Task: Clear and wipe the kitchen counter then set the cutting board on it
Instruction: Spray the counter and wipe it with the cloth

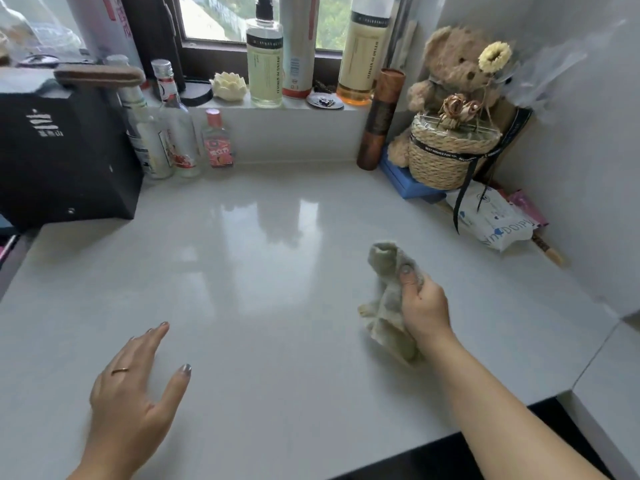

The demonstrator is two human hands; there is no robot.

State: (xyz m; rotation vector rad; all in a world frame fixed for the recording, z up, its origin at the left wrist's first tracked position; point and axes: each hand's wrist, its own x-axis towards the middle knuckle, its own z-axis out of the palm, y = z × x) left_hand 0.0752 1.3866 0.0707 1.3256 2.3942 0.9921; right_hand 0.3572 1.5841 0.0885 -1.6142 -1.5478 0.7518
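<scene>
Right hand [424,306] clenched around grey cloth [388,299] over counter [263,244]; left hand [133,393] spread, empty.

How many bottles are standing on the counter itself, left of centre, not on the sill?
3, in a row at the back left beside the black box: a tall bottle, a clear bottle, and a small red-labelled bottle. The box may hide more.

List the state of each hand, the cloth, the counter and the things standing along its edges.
left hand: open, fingers spread, holding nothing
right hand: closed on the cloth
cloth: crumpled, gripped
counter: middle bare, glossy
black box: upright, at left edge
three clear bottles: upright, capped
pump bottle: upright on sill
teddy bear: sitting behind woven basket
wipes pack: lying flat
</scene>
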